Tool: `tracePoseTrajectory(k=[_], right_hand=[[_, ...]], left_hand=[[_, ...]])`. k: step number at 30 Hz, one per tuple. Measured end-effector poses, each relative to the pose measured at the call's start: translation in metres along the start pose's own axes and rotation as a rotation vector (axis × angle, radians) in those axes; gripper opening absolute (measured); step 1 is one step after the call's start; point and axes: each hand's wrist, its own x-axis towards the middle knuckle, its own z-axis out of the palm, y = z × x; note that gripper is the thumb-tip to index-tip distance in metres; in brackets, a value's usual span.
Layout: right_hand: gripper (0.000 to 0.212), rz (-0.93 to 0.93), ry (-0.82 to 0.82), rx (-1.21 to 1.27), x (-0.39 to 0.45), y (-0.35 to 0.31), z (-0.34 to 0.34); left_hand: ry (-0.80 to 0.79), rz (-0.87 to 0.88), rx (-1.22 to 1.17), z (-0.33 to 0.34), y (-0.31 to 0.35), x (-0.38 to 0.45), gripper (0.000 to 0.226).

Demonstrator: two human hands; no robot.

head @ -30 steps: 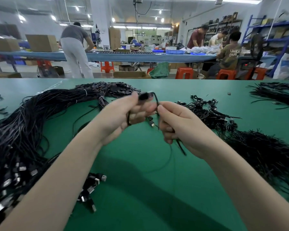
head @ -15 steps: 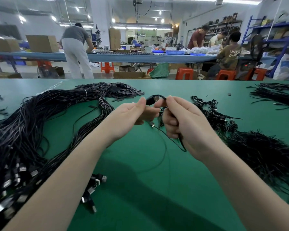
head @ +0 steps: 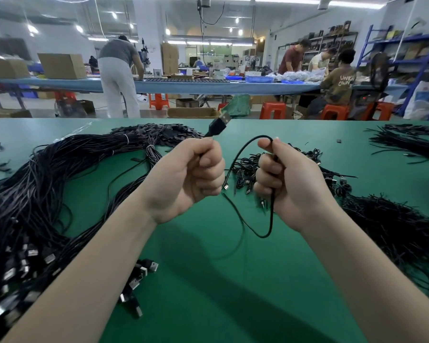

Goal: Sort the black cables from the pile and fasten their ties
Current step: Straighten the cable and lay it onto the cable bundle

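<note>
One thin black cable (head: pixel 242 154) runs between both hands above the green table (head: pixel 208 280). My left hand (head: pixel 188 174) is a closed fist on the cable just below its USB plug (head: pixel 219 123), which sticks up and away. My right hand (head: pixel 285 179) grips the cable beside it; an arch of cable rises between the hands and a loop hangs below the right fist. A big pile of loose black cables (head: pixel 30 209) fills the left of the table. A heap of black ties (head: pixel 396 233) lies at the right.
Small coiled cables (head: pixel 248 169) lie behind my hands. A stack of flat black pieces (head: pixel 159 134) sits at the far middle, more black strands (head: pixel 411 144) at the far right. Beyond the table, several people work at a long blue bench with orange stools.
The hands have pulled apart from each other and risen. The USB plug now points up out of the left fist, and the cable forms an arch and a hanging loop.
</note>
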Motion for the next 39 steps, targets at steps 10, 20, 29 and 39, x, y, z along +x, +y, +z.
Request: tracePoseTrajectory(k=[10,20,29,39], right_hand=[[0.033,-0.104,-0.063,-0.3,-0.009,0.001,0.007],[0.03,0.115,-0.669,-0.79,-0.006,0.045,-0.001],[0.032,-0.233,-0.075,-0.857,0.021,0.032,-0.02],[0.03,0.199,-0.537,-0.733,0.003,0.073,-0.008]], left_hand=[[0.068,-0.119,0.379,0.001,-0.012,0.005,0.055],[0.269,0.139,-0.301,-0.014,0.018,0.003,0.052],[-0.009,-0.411,0.68,-0.034,-0.001,-0.002,0.046],[0.312,0.125,-0.228,-0.027,0.016,0.004,0.044]])
